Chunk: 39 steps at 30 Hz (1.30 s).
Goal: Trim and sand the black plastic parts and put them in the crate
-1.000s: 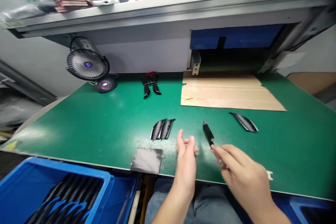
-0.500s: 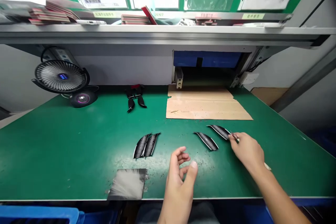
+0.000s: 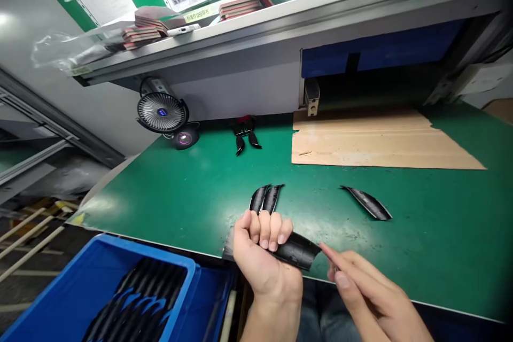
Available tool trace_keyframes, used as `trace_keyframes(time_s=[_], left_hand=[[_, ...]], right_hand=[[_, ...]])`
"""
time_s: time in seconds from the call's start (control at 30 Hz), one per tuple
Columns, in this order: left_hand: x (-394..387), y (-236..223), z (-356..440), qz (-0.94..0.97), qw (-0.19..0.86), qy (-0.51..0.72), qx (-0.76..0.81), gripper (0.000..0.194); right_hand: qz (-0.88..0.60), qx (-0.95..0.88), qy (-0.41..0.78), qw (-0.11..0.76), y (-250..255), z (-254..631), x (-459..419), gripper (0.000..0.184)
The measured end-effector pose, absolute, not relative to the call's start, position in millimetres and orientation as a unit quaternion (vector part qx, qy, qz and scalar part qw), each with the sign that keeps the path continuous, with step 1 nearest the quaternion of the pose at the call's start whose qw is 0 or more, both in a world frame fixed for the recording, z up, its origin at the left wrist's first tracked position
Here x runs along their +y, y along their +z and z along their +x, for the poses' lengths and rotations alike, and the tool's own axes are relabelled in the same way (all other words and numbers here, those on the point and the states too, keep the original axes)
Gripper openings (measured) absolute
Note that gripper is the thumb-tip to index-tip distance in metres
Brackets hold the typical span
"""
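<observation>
My left hand [image 3: 264, 256] is closed around a curved black plastic piece [image 3: 298, 250], whose wide end sticks out to the right above the table's front edge. My right hand [image 3: 356, 283] is beside that end, index fingertip against or very near its corner. Its thumb and fingers are pinched together; whatever they hold is mostly hidden. Two similar black curved pieces [image 3: 266, 199] lie side by side just beyond my left hand. Another curved black piece [image 3: 368, 203] rests alone on the green table farther right.
Cardboard [image 3: 380, 141] lies at the back right. A small fan [image 3: 162, 112] stands at the back left, with a black clamp-like object [image 3: 246, 136] to its right. Below the left front edge, a blue bin [image 3: 100, 248] holds several black pieces. A grey shelf [image 3: 256, 26] crosses above the table.
The view has swung left and tilted. My left hand, open before, now grips a black curved piece. My right hand has come in from the right-hand pieces, where one fewer lies.
</observation>
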State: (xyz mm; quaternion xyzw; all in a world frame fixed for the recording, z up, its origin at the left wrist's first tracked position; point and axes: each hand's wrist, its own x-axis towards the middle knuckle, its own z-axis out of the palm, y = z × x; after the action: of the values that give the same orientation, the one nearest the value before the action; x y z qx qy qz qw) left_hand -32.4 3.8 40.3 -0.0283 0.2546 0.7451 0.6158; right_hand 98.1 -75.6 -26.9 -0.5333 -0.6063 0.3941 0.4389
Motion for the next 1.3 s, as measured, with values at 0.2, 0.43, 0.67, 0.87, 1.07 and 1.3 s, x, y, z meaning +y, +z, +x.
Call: trace_keyframes(time_s=[0.2, 0.43, 0.67, 0.87, 1.07, 1.3], left_hand=[[-2.3, 38.4, -27.0, -0.001, 0.597, 0.76, 0.256, 0.045], [-8.3, 41.1, -24.9, 0.034, 0.588, 0.77, 0.246, 0.045], [-17.3, 44.7, -26.0, 0.086, 0.588, 0.772, 0.225, 0.044], [-23.2, 43.8, -25.1, 0.113, 0.585, 0.771, 0.225, 0.045], [-24.9, 45.5, -22.7, 0.121, 0.58, 0.77, 0.236, 0.044], [-23.7, 43.7, -22.2, 0.127, 0.578, 0.771, 0.237, 0.044]], right_hand=[[-0.546, -0.506, 0.488, 0.456, -26.4, 89.8, -75.4, 0.04], [-0.505, -0.489, 0.548, 0.453, -23.9, 89.5, -76.8, 0.039], [-0.49, -0.583, 0.518, 0.39, -18.9, 93.6, -72.3, 0.038], [-0.518, -0.608, 0.468, 0.379, -16.9, 94.0, -77.0, 0.039], [-0.532, -0.625, 0.426, 0.381, -15.2, 93.9, -79.4, 0.035], [-0.54, -0.642, 0.391, 0.379, -11.1, 92.6, -80.1, 0.032]])
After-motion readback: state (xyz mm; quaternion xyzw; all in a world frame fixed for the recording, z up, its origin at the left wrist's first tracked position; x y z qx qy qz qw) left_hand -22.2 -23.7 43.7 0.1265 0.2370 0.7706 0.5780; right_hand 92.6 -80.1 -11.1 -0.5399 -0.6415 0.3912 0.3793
